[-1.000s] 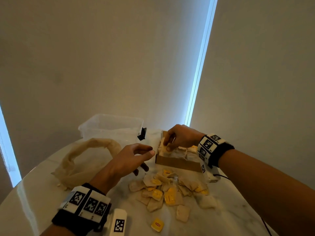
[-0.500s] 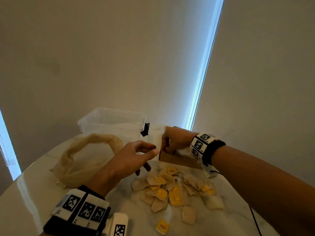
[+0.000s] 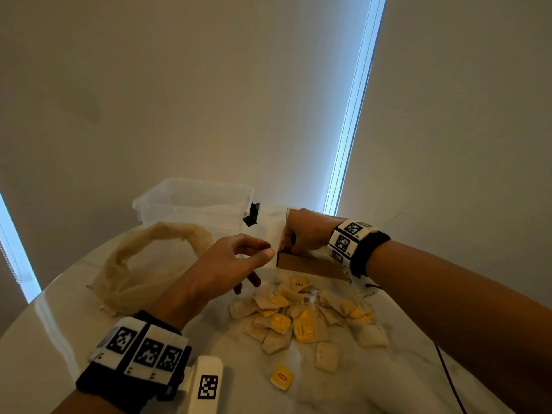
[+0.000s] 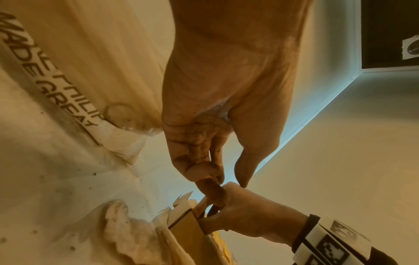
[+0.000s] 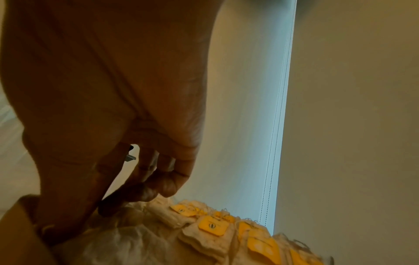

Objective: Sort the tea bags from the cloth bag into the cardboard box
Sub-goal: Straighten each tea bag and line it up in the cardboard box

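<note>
A: Right hand [image 3: 304, 231] is down in the cardboard box [image 3: 310, 265], fingers curled onto the packed tea bags [image 5: 204, 231]; left hand [image 3: 227, 264] hovers loosely open, holding nothing.
B: The loose pile [image 3: 298, 321] lies on the bench, near the box; the cloth bag [image 3: 143, 264] slumps left.
A: Pressing hard might tip the box; bags could spill.
</note>
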A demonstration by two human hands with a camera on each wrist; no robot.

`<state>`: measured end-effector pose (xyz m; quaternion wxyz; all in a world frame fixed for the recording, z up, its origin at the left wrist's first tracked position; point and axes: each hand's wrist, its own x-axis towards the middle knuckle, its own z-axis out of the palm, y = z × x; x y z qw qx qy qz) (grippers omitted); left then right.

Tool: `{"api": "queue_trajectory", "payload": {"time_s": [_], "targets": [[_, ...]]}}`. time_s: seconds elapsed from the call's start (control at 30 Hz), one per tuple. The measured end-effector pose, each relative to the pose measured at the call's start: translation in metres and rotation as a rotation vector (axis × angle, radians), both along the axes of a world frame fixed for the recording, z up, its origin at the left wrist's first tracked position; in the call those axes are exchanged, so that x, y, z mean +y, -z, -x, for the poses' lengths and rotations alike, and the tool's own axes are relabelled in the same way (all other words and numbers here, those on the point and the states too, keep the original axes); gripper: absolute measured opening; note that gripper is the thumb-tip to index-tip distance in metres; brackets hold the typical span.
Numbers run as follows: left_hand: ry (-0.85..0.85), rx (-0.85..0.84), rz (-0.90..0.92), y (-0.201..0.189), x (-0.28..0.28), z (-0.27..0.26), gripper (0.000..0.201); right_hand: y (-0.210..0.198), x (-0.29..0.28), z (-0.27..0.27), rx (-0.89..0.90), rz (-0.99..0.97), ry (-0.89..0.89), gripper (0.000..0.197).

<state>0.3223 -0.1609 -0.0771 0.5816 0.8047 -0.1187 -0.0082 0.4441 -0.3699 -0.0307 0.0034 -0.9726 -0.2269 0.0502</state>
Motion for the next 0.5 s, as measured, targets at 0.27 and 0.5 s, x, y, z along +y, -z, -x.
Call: {"api": "queue_trajectory", "payload": {"time_s": [0.27, 0.5], "targets": [[-0.001, -0.033, -0.038, -0.008, 0.002, 0.005, 0.024, -0.032, -0.004, 0.040, 0.102, -0.124, -0.022, 0.022], [-0.155, -0.132, 0.019, -0.027, 0.005, 0.015, 0.027, 0.000, 0.025, 0.107, 0.432, 0.123, -0.160, 0.065]]}}
